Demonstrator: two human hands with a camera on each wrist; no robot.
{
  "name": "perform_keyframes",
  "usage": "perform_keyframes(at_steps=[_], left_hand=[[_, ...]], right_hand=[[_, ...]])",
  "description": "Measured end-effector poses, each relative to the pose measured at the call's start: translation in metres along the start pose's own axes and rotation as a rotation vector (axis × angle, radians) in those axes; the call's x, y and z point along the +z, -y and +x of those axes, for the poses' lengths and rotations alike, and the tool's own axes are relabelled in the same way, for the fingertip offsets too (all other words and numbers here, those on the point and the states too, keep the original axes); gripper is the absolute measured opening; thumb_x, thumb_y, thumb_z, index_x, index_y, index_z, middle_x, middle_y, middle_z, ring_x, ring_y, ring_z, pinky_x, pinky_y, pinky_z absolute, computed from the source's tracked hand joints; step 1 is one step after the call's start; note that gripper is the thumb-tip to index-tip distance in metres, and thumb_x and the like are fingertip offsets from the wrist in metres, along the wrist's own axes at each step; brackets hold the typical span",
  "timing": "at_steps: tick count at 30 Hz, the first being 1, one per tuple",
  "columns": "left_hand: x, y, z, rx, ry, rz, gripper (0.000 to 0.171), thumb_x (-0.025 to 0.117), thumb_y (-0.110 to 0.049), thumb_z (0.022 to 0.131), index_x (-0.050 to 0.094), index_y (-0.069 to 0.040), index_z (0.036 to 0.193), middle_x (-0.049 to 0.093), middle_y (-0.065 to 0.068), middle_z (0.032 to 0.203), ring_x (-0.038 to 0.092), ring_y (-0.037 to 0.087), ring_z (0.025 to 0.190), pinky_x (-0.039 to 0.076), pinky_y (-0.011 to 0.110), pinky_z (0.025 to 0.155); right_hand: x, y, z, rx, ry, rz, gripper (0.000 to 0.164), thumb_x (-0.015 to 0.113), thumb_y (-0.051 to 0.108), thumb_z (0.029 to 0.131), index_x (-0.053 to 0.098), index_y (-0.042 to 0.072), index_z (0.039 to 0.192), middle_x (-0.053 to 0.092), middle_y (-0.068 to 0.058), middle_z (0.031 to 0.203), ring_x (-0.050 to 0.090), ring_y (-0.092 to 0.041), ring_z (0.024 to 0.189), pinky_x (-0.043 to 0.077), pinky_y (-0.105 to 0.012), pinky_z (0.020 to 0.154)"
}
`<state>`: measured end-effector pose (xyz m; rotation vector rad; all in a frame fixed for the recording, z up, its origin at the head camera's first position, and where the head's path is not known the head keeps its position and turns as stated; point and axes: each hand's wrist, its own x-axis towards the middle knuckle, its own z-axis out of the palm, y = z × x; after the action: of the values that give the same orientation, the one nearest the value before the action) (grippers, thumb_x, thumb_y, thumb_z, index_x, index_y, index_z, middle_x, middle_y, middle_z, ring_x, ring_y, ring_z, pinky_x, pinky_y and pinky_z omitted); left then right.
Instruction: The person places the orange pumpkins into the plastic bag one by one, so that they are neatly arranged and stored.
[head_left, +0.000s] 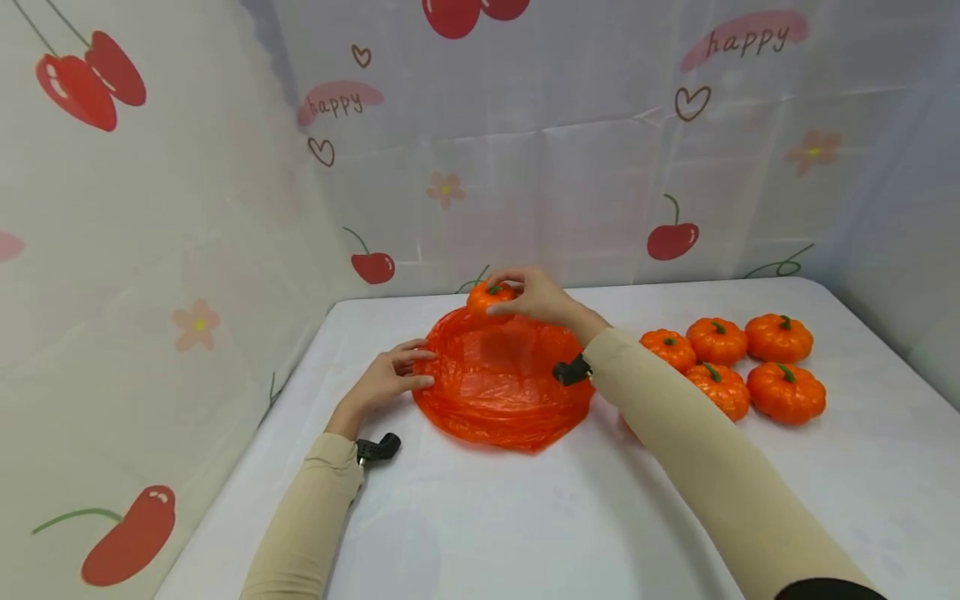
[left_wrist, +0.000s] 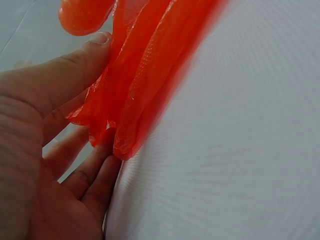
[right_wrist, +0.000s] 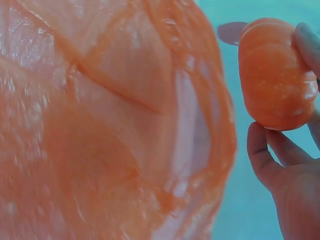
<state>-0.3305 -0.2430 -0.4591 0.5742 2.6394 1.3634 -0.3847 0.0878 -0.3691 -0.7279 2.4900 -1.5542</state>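
My right hand [head_left: 536,298] grips a small orange pumpkin [head_left: 486,300] with a green stem, held over the far rim of a thin red-orange plastic bag [head_left: 495,421]. From the right wrist, the pumpkin [right_wrist: 277,75] appears between thumb and fingertips, beside the bag's edge [right_wrist: 220,125]. The bag lies on the table with its mouth spread wide. At its left side, my left hand [head_left: 386,379] touches the film with loosely spread fingers. The left wrist view has the thumb [left_wrist: 75,65] against the bag's folds [left_wrist: 130,90] and the other fingers beneath them.
Several more orange pumpkins [head_left: 787,393] sit on the right of the white table [head_left: 480,533], one partly hidden behind my right forearm. Printed sheets [head_left: 555,167] hang behind the table and along its sides. A black wrist camera [head_left: 378,448] juts from my left wrist.
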Motion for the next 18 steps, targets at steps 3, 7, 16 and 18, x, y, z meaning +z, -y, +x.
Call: perform_keyframes(at_steps=[3,7,16,18], left_hand=[[-0.001,0.0,0.0,0.005,0.004,-0.004,0.048,0.081,-0.031,0.09,0.07,-0.017,0.134,0.043,0.005,0.162,0.052,0.037,0.141,0.045,0.052,0.115],[0.0,0.001,0.0,0.015,0.002,-0.01,0.047,0.082,-0.028,0.09,0.07,-0.016,0.134,0.044,0.006,0.161,0.052,0.036,0.141,0.045,0.052,0.115],[0.001,0.0,0.0,0.027,0.002,-0.019,0.047,0.082,-0.027,0.089,0.07,-0.015,0.134,0.044,0.006,0.161,0.053,0.035,0.14,0.046,0.052,0.115],[0.001,0.0,0.0,0.031,0.004,-0.015,0.047,0.082,-0.027,0.09,0.07,-0.015,0.134,0.044,0.008,0.161,0.053,0.036,0.14,0.046,0.052,0.115]], right_hand=[[0.01,-0.006,0.007,-0.021,0.018,-0.013,0.036,0.085,0.024,0.087,0.072,0.02,0.12,0.06,-0.001,0.143,0.054,-0.036,0.139,0.054,-0.047,0.107],[0.023,-0.013,0.014,-0.021,0.038,-0.043,0.034,0.085,0.024,0.087,0.073,0.02,0.119,0.06,-0.002,0.146,0.048,-0.033,0.143,0.043,-0.052,0.117],[0.036,-0.022,0.02,-0.01,-0.007,-0.109,0.034,0.085,0.026,0.086,0.073,0.022,0.117,0.056,-0.004,0.152,0.048,-0.031,0.144,0.043,-0.051,0.118],[0.038,-0.025,0.02,-0.002,-0.005,-0.123,0.034,0.085,0.027,0.086,0.073,0.022,0.117,0.053,-0.003,0.155,0.046,-0.031,0.146,0.043,-0.05,0.118]])
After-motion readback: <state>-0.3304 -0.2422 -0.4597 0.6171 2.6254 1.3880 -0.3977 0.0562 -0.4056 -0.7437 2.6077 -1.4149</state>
